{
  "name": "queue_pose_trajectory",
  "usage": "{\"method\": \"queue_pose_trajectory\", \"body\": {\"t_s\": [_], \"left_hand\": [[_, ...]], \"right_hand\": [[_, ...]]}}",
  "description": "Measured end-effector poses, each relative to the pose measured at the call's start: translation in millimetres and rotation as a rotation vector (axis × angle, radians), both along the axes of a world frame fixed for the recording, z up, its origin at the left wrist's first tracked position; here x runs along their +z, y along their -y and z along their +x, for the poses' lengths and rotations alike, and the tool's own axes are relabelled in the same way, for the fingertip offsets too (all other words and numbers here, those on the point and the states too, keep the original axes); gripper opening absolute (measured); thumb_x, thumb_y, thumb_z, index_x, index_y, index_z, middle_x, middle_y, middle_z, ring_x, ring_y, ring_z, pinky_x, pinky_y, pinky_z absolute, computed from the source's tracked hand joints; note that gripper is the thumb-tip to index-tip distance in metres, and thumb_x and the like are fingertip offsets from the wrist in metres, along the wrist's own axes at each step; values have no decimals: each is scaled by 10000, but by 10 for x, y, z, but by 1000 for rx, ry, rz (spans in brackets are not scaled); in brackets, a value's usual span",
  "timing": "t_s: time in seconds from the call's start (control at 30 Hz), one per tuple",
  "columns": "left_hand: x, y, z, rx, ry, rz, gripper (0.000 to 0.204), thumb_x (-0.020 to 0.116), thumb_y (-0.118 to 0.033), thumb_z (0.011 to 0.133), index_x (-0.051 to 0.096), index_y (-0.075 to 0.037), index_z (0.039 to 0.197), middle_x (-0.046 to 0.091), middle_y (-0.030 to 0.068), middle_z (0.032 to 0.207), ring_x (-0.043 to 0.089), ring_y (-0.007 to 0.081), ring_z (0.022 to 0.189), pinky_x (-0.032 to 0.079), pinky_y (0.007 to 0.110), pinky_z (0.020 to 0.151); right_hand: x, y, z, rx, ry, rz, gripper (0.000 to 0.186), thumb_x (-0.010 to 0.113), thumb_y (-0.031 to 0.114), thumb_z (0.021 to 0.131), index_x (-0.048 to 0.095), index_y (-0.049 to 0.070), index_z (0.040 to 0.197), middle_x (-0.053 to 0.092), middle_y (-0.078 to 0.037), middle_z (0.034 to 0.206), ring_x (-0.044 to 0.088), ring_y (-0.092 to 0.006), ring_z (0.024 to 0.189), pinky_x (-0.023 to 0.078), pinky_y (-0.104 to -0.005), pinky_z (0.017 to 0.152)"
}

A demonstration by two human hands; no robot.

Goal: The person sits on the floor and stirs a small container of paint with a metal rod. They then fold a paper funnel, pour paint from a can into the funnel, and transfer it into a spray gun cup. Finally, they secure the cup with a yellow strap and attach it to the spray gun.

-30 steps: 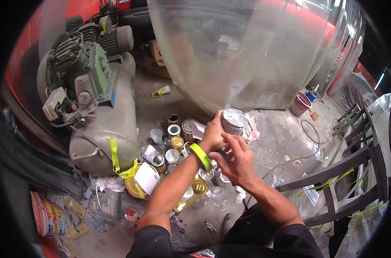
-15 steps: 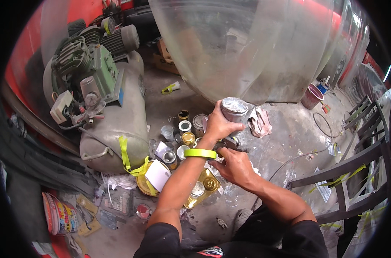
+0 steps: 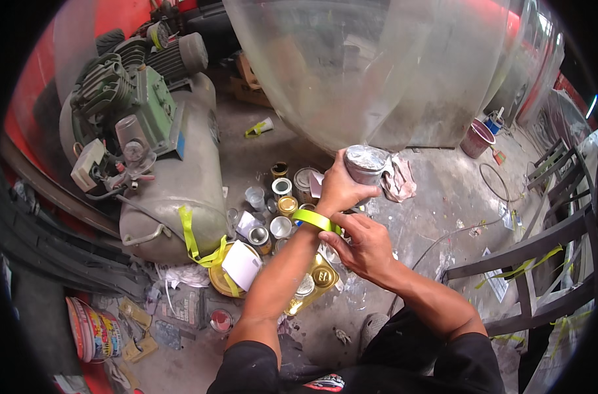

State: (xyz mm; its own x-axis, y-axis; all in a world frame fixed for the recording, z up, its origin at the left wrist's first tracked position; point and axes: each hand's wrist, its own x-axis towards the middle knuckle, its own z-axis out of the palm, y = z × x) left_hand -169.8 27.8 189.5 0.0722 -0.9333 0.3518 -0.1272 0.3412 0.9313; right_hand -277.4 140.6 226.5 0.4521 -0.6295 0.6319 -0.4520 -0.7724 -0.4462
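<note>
The dusty concrete floor [image 3: 443, 197] bears a cluster of small tins [image 3: 282, 210], a rag [image 3: 399, 178], perhaps paper scraps [image 3: 181, 276].

Even daylight fills the scene, brightest on the pale concrete floor [image 3: 437, 190], with soft shadows and a milky glare on the clear plastic sheet [image 3: 378, 65]. Fisheye bending curves the edges into black corners, where detail perhaps blurs slightly.
</note>
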Motion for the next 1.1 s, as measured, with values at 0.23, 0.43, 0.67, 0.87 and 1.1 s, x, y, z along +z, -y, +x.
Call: {"method": "queue_pose_trajectory", "body": {"t_s": [0.23, 0.43, 0.67, 0.87, 1.1], "left_hand": [[69, -74, -89, -37, 40, 86, 963, 966, -166, 517, 460, -25, 1324, 645, 125, 1212, 610, 211, 1133, 470, 339, 1019], [-22, 22, 51, 48, 49, 32, 940, 947, -255, 490, 489, -30, 1280, 674, 172, 1182, 653, 312, 1116, 509, 385, 974], [-130, 122, 51, 38, 14, 9, 979, 950, -270, 486, 472, -34, 1307, 660, 159, 1213, 638, 299, 1141, 495, 378, 993], [-138, 107, 92, 45, 7, 26, 965, 946, -264, 491, 476, -33, 1302, 655, 159, 1216, 638, 287, 1137, 496, 376, 992], [-79, 35, 46, 14, -18, 60, 921, 931, -231, 504, 486, -27, 1285, 662, 156, 1185, 648, 277, 1103, 506, 370, 977]], "right_hand": [[87, -28, -15, 21, -61, 358, 551, 830, 287, 812, 496, 42, 1175, 607, -132, 807, 647, -332, 700, 534, -418, 636], [20, -45, -65, 81, -116, 358, 498, 844, 199, 750, 522, 23, 1087, 577, -184, 1010, 609, -363, 907, 506, -455, 809], [-244, -6, -89, 105, -324, 423, 479, 797, 263, 785, 595, 1, 1132, 631, -213, 982, 632, -434, 934, 492, -524, 799], [-221, 85, -63, 66, -181, 379, 334, 766, 254, 833, 642, 19, 1035, 662, -192, 883, 649, -408, 808, 509, -492, 698], [-67, 31, -23, -42, -97, 195, 332, 781, 265, 856, 621, 19, 1010, 691, -139, 916, 661, -290, 706, 530, -382, 627]]}}
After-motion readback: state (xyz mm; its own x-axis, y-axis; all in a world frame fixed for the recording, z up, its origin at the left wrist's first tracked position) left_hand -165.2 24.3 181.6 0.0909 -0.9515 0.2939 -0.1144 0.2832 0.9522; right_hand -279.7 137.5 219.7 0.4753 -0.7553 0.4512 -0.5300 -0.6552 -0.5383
